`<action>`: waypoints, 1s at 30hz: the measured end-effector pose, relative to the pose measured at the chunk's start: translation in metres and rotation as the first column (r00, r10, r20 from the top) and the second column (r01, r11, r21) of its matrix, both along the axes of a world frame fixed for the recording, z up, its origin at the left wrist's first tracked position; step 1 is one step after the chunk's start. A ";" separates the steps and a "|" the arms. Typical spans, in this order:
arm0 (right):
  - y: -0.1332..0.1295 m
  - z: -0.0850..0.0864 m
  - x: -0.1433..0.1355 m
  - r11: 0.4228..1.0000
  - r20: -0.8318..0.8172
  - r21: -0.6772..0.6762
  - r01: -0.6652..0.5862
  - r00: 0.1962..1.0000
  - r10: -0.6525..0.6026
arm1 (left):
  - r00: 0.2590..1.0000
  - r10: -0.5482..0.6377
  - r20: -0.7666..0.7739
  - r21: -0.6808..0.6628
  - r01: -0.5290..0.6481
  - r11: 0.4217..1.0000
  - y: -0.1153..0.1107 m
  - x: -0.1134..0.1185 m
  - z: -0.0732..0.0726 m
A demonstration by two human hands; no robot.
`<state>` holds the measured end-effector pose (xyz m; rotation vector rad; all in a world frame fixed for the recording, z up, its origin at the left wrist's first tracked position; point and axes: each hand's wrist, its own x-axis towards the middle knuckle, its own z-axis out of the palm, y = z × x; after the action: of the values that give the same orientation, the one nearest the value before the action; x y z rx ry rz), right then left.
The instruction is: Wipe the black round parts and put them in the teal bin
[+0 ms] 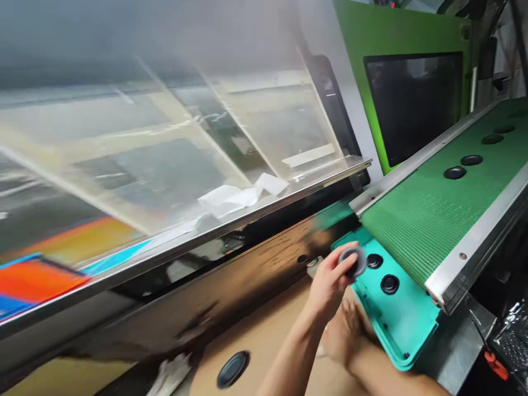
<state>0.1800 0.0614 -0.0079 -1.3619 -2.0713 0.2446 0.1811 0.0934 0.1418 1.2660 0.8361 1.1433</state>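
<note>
My left hand (pixel 331 278) pinches a dark round cap (pixel 359 263) by its edge, with a paler grey rim showing. It is held over the near side of a teal tray (pixel 412 324). Two black round caps (pixel 390 284) lie in that tray, just right of the held one. Below and partly behind my left wrist, my right hand (pixel 342 330) is near the tray's outer edge. Its fingers are blurred and partly covered, so what they do cannot be made out. Another black round cap (pixel 233 369) rests on brown cardboard (pixel 264 335) at the bottom.
A green conveyor belt (pixel 437 214) with metal side rails carries several black caps down towards the tray. A green machine (pixel 355 33) with a dark window stands behind. Crumpled white paper (pixel 243 195) lies on a ledge. A pale glove (pixel 171 377) and a red-handled tool (pixel 495 364) are low down.
</note>
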 end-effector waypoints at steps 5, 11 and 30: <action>0.001 0.006 0.007 0.975 0.134 -0.198 0.102 0.988 -0.076 | 0.870 0.437 0.229 -0.455 -0.301 0.838 -0.049 -0.163 -0.098; -0.003 0.013 0.017 0.992 0.009 0.086 0.097 0.995 -0.098 | 0.801 0.512 0.312 -0.502 -0.319 0.804 -0.074 -0.199 -0.151; -0.046 0.024 -0.062 0.976 0.348 0.110 -0.188 0.927 0.139 | 0.674 0.387 0.629 -0.509 -0.019 0.860 -0.077 -0.196 -0.149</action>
<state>0.1179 0.0158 0.0166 -1.2114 -2.4407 -0.0749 -0.0150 0.0159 -0.0071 0.2428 0.5956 1.3762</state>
